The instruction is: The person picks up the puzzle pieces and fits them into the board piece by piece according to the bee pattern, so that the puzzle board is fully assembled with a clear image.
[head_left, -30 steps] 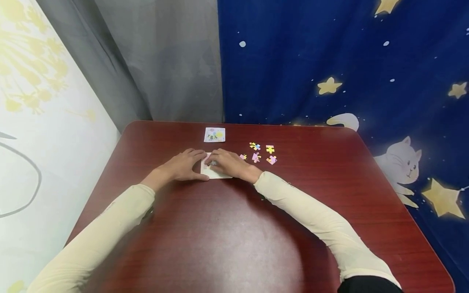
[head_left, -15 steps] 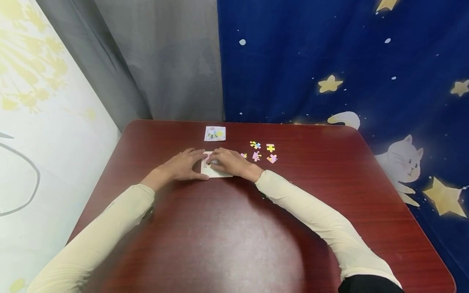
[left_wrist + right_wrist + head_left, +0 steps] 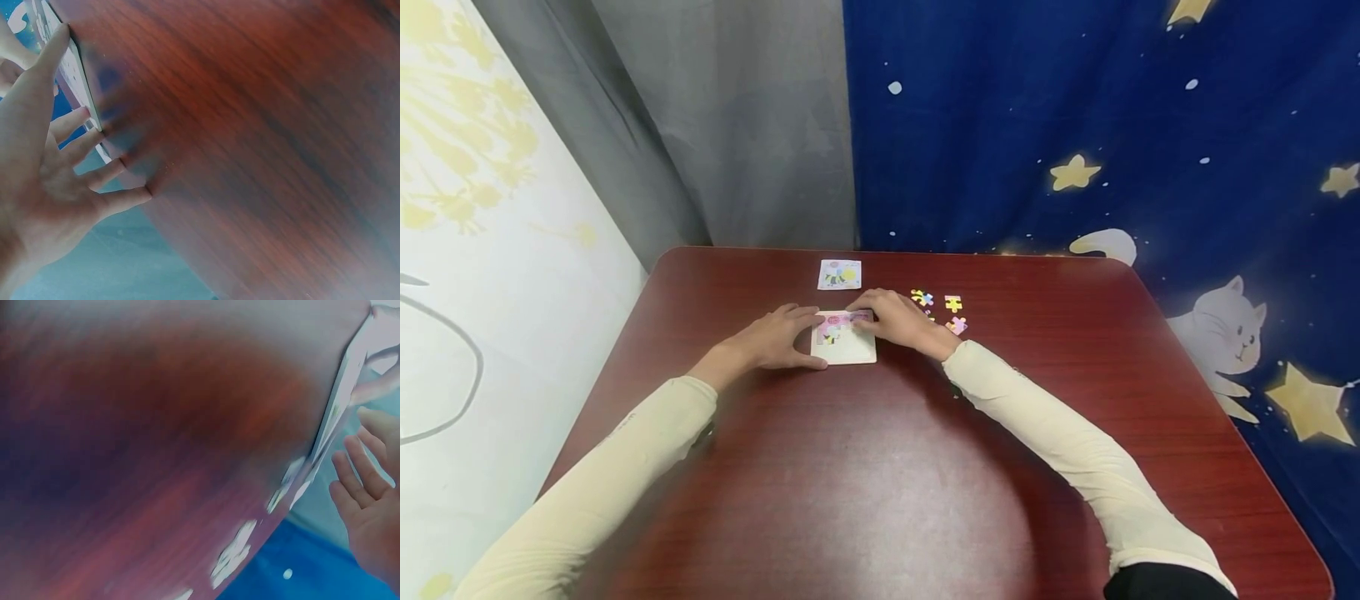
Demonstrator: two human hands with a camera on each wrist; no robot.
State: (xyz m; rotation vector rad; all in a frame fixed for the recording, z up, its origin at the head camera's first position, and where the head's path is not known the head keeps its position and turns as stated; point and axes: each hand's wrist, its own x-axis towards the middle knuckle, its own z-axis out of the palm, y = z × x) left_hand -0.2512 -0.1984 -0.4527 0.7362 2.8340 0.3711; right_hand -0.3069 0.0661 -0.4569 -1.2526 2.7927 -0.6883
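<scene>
A white puzzle board [image 3: 850, 348] lies flat, with pink and coloured pieces joined along its upper part, mostly at the left. My left hand [image 3: 778, 337] rests at the board's left side, thumb at the near edge and fingers toward the far one. In the left wrist view the fingers of that left hand [image 3: 59, 169] are spread and fairly straight. Over the board's far right corner is my right hand [image 3: 891, 319], its fingers loosely bent. The right wrist view shows this right hand [image 3: 372, 494] with nothing plainly held; its fingertips partly cover the pieces there.
Loose jigsaw pieces lie right of the board, among them a yellow piece [image 3: 953, 303], a yellow-and-blue piece [image 3: 922, 297] and a pink piece [image 3: 957, 326]. Beyond the board lies a small picture card [image 3: 839, 275]. All rest on a red-brown table [image 3: 865, 467].
My right hand has shifted from the board's middle-left to its far right corner, uncovering joined pieces and hiding some loose ones. The left hand stays in place.
</scene>
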